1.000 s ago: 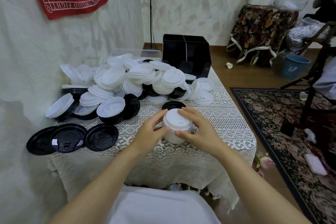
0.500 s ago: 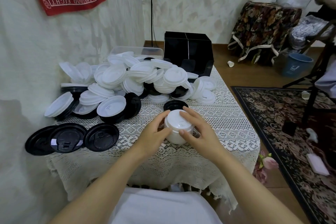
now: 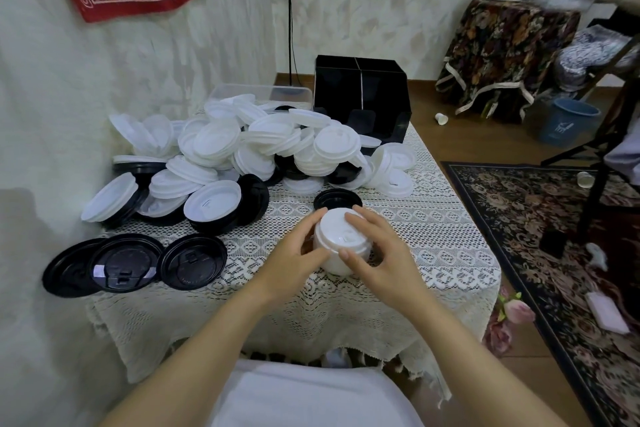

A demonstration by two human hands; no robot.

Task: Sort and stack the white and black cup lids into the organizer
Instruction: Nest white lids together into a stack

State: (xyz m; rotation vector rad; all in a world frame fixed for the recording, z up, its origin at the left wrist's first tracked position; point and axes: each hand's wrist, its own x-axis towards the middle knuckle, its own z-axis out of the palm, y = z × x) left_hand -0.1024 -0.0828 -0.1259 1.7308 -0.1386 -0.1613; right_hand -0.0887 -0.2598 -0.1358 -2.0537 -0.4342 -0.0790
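On the table (image 3: 433,236) near its front, left hand (image 3: 291,256) and right hand (image 3: 384,253) both curl round a short stack of white lids (image 3: 334,229). Black organizer (image 3: 360,94) at far edge, behind loose lid pile (image 3: 221,149).

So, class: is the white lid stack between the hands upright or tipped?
Upright: the white lid stack stands on the tablecloth, top facing up.

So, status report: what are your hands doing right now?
Left hand, right hand: both grip the white lid stack. Organizer at the far end. Loose lid pile and one black lid lie between.
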